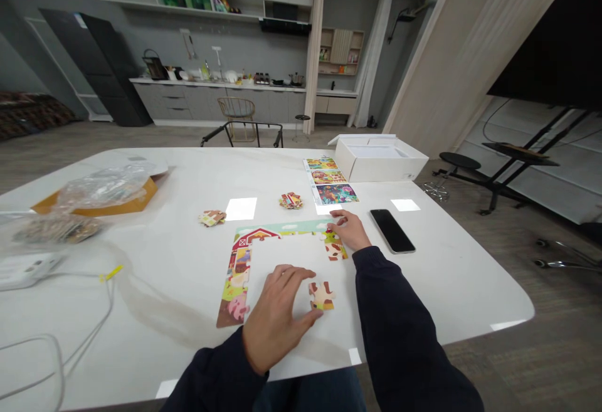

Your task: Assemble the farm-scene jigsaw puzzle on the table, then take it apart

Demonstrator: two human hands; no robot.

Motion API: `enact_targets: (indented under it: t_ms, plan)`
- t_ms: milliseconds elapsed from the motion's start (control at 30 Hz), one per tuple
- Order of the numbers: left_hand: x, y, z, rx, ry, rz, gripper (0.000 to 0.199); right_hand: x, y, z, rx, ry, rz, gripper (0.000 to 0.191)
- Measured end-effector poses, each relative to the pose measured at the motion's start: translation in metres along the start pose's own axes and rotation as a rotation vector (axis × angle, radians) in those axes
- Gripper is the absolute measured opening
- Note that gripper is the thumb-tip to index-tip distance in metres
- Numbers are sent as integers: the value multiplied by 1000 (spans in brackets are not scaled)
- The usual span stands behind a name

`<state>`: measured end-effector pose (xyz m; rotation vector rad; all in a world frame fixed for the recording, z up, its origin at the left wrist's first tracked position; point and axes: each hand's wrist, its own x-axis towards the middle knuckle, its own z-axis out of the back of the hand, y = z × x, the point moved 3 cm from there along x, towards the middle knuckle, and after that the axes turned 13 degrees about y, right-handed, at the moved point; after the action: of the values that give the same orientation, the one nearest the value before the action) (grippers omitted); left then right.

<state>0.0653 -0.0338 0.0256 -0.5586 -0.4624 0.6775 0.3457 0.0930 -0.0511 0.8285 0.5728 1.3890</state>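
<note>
From the head camera, a person's left hand (275, 318) straddles a loose jigsaw piece (322, 296) on a white tabletop (164, 255), its fingers spread and its thumb low beside the piece, though whether the hand has closed on it cannot be told from this angle; the right hand (348, 230) lies open and flat, fingertips resting at the far right corner of a part-built farm-scene jigsaw border (239, 280), with a red barn (256, 239) printed at the border's far left corner, ahead of the left hand. The piece appears to be light, stiff pressed card, likely to slide on the glossy surface and best taken by its edges between thumb and forefinger; the unglued border looks easily nudged apart. Just right of the right hand lies a black smartphone (392, 231); beyond that hand are three picture cards (329, 180) and an open white cardboard box (379, 161). Ahead of the left hand sit a small heap of jigsaw pieces (211, 217) and a second heap (290, 200), while well to its left are a clear plastic bag (101, 189) and a white power strip (28, 271) trailing a cable (61, 355)
</note>
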Motion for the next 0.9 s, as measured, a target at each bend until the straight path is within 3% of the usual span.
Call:
enact_targets:
  t_ms: [100,167,233,333,433,500,700,900]
  plan:
    - [13,16,58,45,-141,-43,33,0,1,0,9,-7,1,31]
    - [26,51,95,90,-268,22,21,0,2,0,14,-12,0,30]
    - [33,100,123,133,-449,136,18,-1,2,0,17,-13,-6,31]
    - [29,176,139,154,-674,361,17,-1,2,0,25,-18,-11,32]
    - [18,221,136,106,-710,496,15,-2,4,-1,24,-31,-2,31]
    - [16,229,131,92,-697,481,15,-3,6,0,25,-49,-3,30]
    - [27,221,119,93,-557,397,16,-5,9,0,51,-87,-20,30]
    - [27,227,118,117,-531,405,15,-6,12,0,50,-104,-2,30]
